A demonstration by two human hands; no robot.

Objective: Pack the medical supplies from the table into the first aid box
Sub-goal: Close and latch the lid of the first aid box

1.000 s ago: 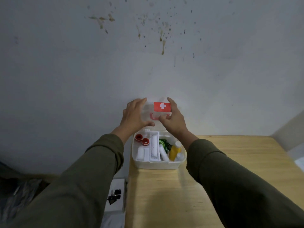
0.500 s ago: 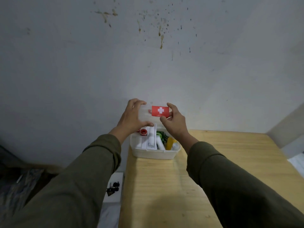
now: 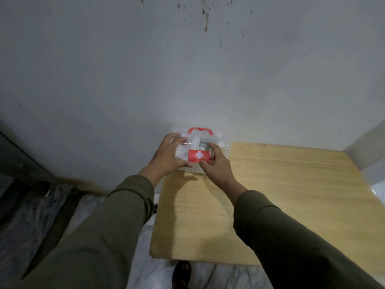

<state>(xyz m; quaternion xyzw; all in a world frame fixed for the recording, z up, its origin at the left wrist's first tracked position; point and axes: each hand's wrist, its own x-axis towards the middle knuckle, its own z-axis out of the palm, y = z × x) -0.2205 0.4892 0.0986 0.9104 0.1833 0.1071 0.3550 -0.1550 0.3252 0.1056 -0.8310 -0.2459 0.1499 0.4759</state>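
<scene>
While we look down over both olive sleeves, we see the first aid box (image 3: 224,152) sitting at the far left corner of the wooden table (image 3: 281,195), right up vs the grey wall (image 3: 125,69). Its clear lid (image 3: 216,140) is down over the white base, w/ the red handle (image 3: 200,130) showing at the back edge near the wall. On the lid's front is a red label w/ white cross (image 3: 199,155).

Our left hand (image 3: 167,158) wraps the box's left end: fingers curl over the top of the lid, thumb runs along the lower front edge, so it's clamped on the box. Our right hand (image 3: 216,166) is at the front, approx. mid-box: index finger reaches up over the lid beside the label, thumb and bent fingers press at the label's lower right corner. We can't tell whether the latch is fully seated.

Thru the clear lid we make out pale rolls and sth green (image 3: 201,146), but details are too blurred to name. Table surface nearer us is bare wood, w/ the hands' shadow falling just in front of the box. Left of the table, marbled floor (image 3: 37,215) is in view below the wall.
</scene>
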